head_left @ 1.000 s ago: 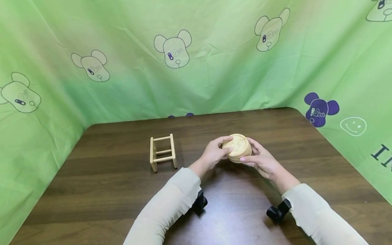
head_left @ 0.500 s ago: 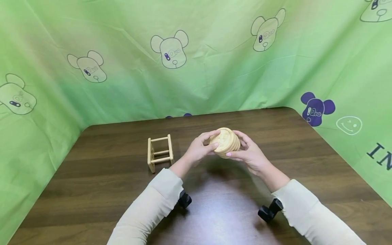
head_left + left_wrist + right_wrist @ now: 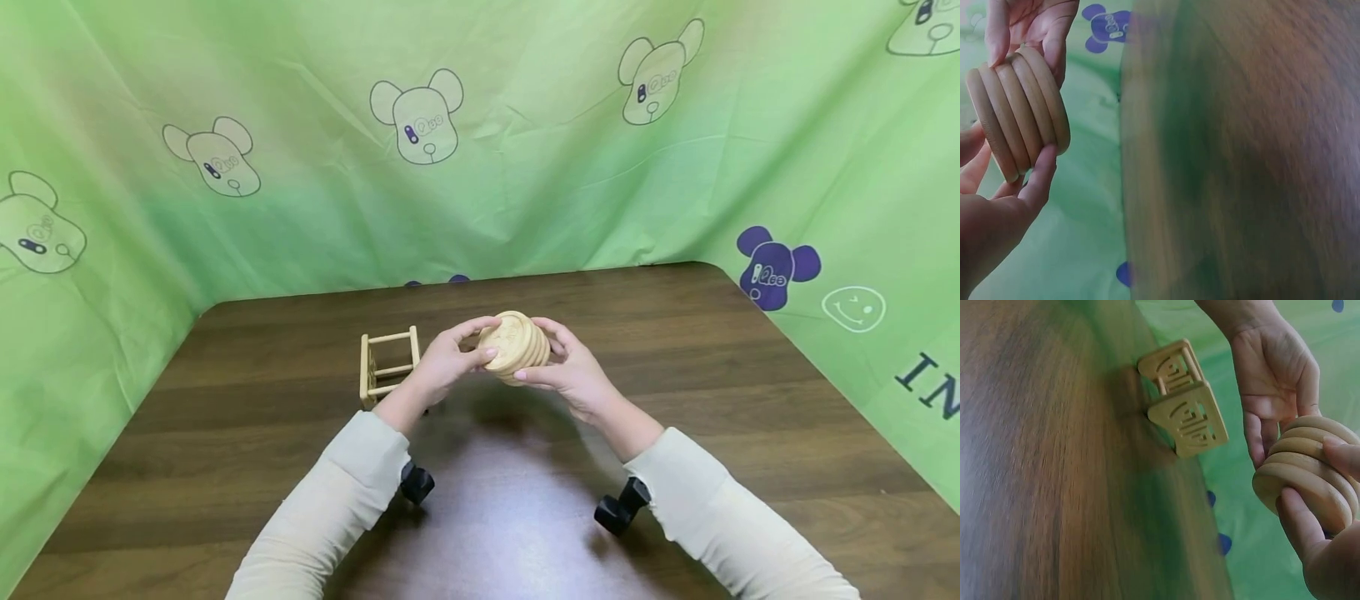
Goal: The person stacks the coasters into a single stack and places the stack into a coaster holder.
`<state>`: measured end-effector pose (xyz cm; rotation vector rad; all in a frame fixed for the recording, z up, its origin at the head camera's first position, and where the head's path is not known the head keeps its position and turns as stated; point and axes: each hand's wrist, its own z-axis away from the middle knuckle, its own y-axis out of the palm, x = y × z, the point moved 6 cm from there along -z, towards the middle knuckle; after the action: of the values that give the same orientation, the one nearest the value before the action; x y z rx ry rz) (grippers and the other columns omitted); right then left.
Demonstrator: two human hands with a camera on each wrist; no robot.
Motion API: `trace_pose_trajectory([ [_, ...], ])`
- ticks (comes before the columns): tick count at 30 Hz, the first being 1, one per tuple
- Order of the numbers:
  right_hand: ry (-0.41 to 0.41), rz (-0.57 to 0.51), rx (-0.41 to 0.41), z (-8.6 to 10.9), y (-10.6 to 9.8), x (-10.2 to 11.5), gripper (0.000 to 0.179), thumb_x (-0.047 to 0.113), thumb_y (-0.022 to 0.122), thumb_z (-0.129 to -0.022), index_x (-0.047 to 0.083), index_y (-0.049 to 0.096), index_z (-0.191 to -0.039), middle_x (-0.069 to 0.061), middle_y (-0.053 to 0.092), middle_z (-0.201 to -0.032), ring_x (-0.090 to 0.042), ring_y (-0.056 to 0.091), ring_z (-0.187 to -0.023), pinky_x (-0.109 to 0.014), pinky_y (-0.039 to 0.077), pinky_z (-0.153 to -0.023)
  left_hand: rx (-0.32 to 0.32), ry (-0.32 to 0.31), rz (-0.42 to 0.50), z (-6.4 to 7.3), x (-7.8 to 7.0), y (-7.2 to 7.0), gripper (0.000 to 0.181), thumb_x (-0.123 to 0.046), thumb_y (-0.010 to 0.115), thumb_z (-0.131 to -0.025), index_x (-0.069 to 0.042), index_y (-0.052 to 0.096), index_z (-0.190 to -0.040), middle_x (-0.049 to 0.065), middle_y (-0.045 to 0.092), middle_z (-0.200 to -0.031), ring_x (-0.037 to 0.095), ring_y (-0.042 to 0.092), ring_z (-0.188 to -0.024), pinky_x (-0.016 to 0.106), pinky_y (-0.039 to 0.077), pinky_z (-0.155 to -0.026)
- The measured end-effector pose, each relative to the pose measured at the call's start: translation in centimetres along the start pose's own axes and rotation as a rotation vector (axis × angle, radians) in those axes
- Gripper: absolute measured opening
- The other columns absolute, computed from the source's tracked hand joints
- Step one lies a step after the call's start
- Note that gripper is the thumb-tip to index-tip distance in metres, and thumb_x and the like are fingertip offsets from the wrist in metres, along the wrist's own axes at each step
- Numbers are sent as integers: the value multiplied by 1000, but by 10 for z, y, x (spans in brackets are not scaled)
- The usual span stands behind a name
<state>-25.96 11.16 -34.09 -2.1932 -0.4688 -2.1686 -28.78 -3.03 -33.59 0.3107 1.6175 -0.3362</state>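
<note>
A stack of several round wooden coasters [image 3: 510,343] is held between both hands, raised above the table and tilted, with the carved top face toward the head camera. My left hand [image 3: 442,362] grips the stack's left side, its thumb on the top coaster. On the right side, my right hand [image 3: 581,377] pinches the stack between thumb and fingers. The left wrist view shows the coasters [image 3: 1019,106] edge-on, pressed face to face. A small wooden coaster rack [image 3: 375,371] stands left of the hands, partly hidden by the left wrist; its cut-out end panel [image 3: 1188,422] shows in the right wrist view.
The brown wooden table [image 3: 225,467] stretches under both arms. A green printed cloth [image 3: 525,192] hangs behind the table and along both sides. Black wrist cameras, such as the right one [image 3: 622,507], hang below the sleeves.
Both hands have carried the coaster stack leftward, closer to the rack, and lifted it from near the tabletop. The stack has tilted more on the way. The rack stays on the table.
</note>
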Motion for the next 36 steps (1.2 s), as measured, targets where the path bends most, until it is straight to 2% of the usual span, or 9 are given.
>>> trace_pose_trajectory([
  [3, 12, -5, 7, -5, 8, -2, 76, -20, 56, -69, 1, 22, -133, -22, 31, -128, -18, 54, -90, -34, 47, -73, -5, -5, -9, 2, 0, -9, 43, 3, 58, -80, -3, 49, -121, 16, 42, -120, 19, 52, -86, 33, 47, -71],
  [8, 24, -5, 24, -14, 24, -1, 77, -21, 57, -67, 3, 25, -133, -20, 33, -128, -21, 53, -91, -35, 47, -73, -54, 12, -129, 8, -4, -28, 42, -2, 59, -80, -6, 51, -120, 15, 46, -118, 24, 51, -95, 30, 45, -73],
  [12, 26, -6, 43, -21, 37, -2, 78, -22, 57, -66, 3, 25, -133, -20, 35, -128, -26, 51, -94, -36, 47, -72, -101, -3, -198, 14, -6, -43, 41, -4, 60, -80, -9, 52, -120, 13, 51, -114, 25, 49, -97, 30, 43, -74],
  [17, 33, -5, 67, -29, 53, -5, 79, -24, 57, -66, 1, 24, -133, -19, 34, -129, -28, 50, -96, -35, 48, -71, -117, -15, -243, 21, -5, -59, 42, -4, 59, -80, -8, 50, -121, 15, 53, -111, 22, 46, -89, 34, 42, -73],
  [22, 25, 31, 71, -35, 64, -8, 79, -22, 60, -64, 2, 27, -133, -16, 36, -129, -29, 49, -99, -33, 48, -70, -116, -5, -299, 26, -7, -72, 42, -4, 60, -80, -7, 49, -121, 16, 51, -114, 19, 43, -78, 29, 41, -67],
  [26, 6, 75, 79, -40, 73, -8, 80, -20, 63, -63, 3, 29, -132, -14, 39, -128, -28, 48, -101, -33, 48, -70, -125, -3, -281, 30, -10, -82, 43, -1, 59, -80, -5, 48, -121, 18, 49, -118, 19, 45, -80, 25, 41, -66],
  [31, -34, 192, 82, -47, 82, -2, 79, -12, 69, -62, 6, 34, -131, -13, 43, -126, -25, 48, -103, -31, 47, -73, -143, -17, -218, 32, -9, -92, 44, 2, 56, -81, -2, 45, -123, 20, 46, -121, 19, 46, -87, 22, 42, -70],
  [36, -63, 283, 94, -53, 90, 0, 77, -7, 72, -62, 9, 38, -130, -12, 45, -125, -21, 49, -104, -27, 44, -77, -160, -15, -200, 36, -8, -103, 45, 3, 55, -81, -2, 43, -123, 21, 44, -121, 19, 44, -91, 22, 41, -71],
])
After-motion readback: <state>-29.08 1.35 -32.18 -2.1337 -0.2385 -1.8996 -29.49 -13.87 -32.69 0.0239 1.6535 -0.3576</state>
